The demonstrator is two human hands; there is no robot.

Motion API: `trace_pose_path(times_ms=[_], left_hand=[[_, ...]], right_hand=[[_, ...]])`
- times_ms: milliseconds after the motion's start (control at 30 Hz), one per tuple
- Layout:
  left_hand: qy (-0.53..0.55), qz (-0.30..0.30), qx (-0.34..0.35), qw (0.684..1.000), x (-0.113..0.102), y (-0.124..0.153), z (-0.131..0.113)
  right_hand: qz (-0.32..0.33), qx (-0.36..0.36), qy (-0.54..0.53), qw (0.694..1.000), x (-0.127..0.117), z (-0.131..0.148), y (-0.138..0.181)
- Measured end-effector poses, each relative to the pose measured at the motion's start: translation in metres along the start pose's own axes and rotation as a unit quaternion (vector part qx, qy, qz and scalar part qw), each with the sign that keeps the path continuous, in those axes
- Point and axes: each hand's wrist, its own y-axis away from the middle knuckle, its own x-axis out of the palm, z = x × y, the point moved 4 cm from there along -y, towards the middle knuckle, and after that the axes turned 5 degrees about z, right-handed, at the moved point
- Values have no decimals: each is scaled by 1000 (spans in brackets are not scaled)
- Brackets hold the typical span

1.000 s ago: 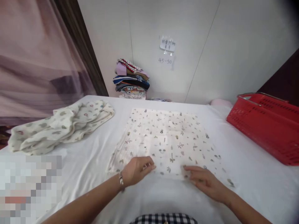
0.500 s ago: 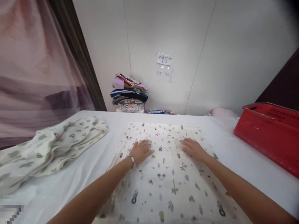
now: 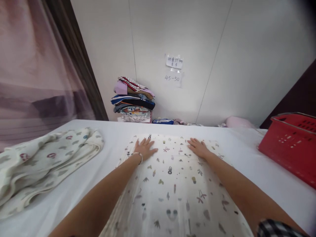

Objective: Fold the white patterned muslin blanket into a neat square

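Note:
A thin white cloth (image 3: 170,187) printed with small leaves, sunglasses and flowers lies spread in front of me, its near part running out of view at the bottom. My left hand (image 3: 145,148) rests flat with fingers spread near its far left corner; a bracelet (image 3: 138,157) circles that wrist. Near the far right corner, my right hand (image 3: 198,148) also lies flat on the fabric, fingers stretched out. Neither hand grips anything. Along the cloth's left side there are many gathered creases.
A crumpled cream cloth with grey patches (image 3: 56,154) lies on the white table (image 3: 113,135) at left. On the right stands a red plastic basket (image 3: 291,144). Folded fabrics (image 3: 134,98) are stacked beyond the far edge, below paper signs (image 3: 174,62) on the wall.
Both my hands have slid forward over the cloth toward its far edge, staying flat. The view has shifted slightly, and a checked sleeve now shows at the lower right.

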Motion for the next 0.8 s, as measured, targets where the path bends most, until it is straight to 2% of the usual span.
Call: trace_pose_path(times_ms=[100, 200, 267, 333, 400, 467, 533, 600, 700, 800], left_hand=[[9, 3, -50, 999, 0, -15, 14], [19, 1, -54, 998, -4, -17, 18], [33, 8, -63, 997, -8, -9, 15], [39, 3, -44, 998, -9, 5, 3], [33, -4, 49, 998, -9, 20, -22], [24, 15, 163, 986, -4, 30, -52], [26, 48, 183, 982, 1, 30, -70], [34, 64, 137, 988, 3, 22, -75], [51, 51, 98, 993, 1, 14, -66], [24, 5, 76, 997, -1, 17, -41]], right_hand=[[-16, 74, 10, 997, -9, -7, -22], [-33, 82, -1, 996, -15, -1, -16], [-46, 37, -10, 998, -14, 11, 11], [-30, -62, -14, 998, -5, 29, 49], [20, -176, -20, 984, 8, 46, 84], [58, -217, -20, 974, 14, 51, 99], [60, -176, -15, 983, 10, 40, 90], [32, -77, -12, 996, 0, 16, 70], [-16, 73, -8, 997, -10, -28, 53], [-46, 86, 23, 995, -3, -57, 60]])
